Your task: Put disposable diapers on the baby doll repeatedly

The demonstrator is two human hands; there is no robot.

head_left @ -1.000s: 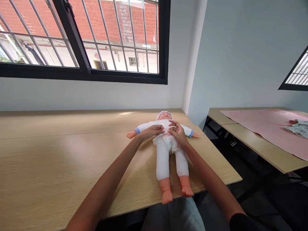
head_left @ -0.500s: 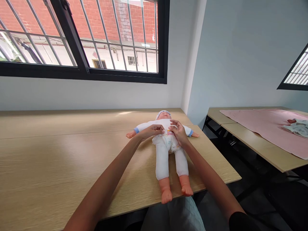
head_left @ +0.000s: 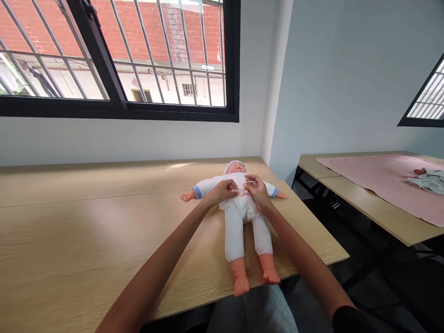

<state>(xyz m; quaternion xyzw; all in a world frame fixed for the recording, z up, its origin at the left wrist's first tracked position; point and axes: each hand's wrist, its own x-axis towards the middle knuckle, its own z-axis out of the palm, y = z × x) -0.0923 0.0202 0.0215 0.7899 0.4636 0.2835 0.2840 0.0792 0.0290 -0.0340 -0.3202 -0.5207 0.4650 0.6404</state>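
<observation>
A baby doll (head_left: pixel 234 247) in white clothing with blue cuffs and a cap lies on its back, its feet at the table's front edge. Around its hips is a white diaper (head_left: pixel 247 203) with a coloured print at the waist. My left hand (head_left: pixel 224 190) is closed in a pinch at the waistband on the left side of the picture. On the other side of the front, my right hand (head_left: pixel 257 190) pinches the diaper's upper edge with curled fingers. The exact bits between the fingertips are small and partly hidden.
The doll lies near the right end of a wooden table (head_left: pixel 104 240). Across a gap to the right stands another table (head_left: pixel 378 210) with a pink cloth (head_left: pixel 374 180) and a bundled pale garment (head_left: pixel 428 181). A barred window (head_left: pixel 166 55) is in the wall behind.
My left hand has shifted slightly to the right along the waistband. My right hand stays almost in place, and the doll lies as before. The camera view has tilted a little.
</observation>
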